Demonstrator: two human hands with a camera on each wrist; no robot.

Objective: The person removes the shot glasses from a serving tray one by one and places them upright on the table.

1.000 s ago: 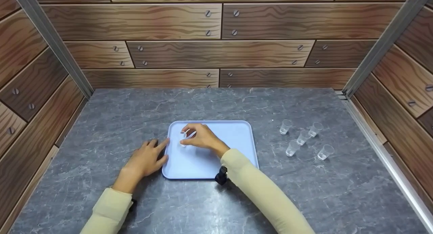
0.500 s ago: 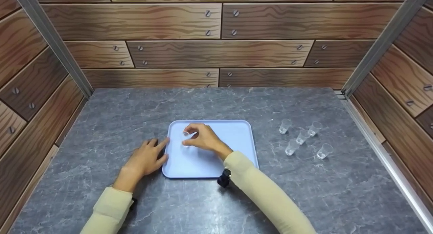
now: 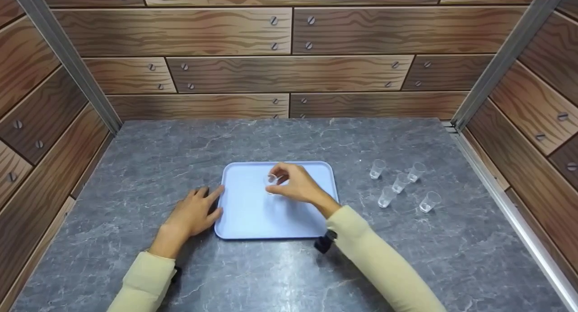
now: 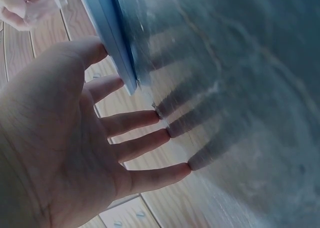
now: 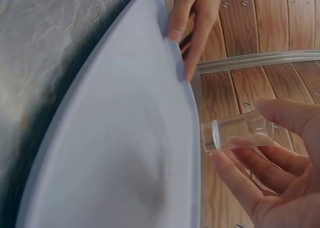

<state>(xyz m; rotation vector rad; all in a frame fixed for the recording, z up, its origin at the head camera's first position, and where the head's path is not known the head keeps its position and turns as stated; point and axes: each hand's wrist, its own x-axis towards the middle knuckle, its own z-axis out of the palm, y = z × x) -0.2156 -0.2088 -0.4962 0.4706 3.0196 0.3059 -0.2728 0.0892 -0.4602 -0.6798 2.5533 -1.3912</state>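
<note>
Over the light blue tray, my right hand holds a small clear plastic cup between thumb and fingers. In the right wrist view the cup's thick base points toward the tray surface, close above it. My left hand lies at the tray's left edge with its fingers spread. The left wrist view shows its thumb and index fingertip against the tray rim, while the other fingertips touch the tabletop.
Several more clear cups stand to the right of the tray on the grey marbled table. Wood-patterned walls enclose the back and sides. A metal rail runs along the right edge.
My right hand has moved to the right over the tray, carrying the clear cup from near the left rim toward the middle. The left hand stays at the tray edge.
</note>
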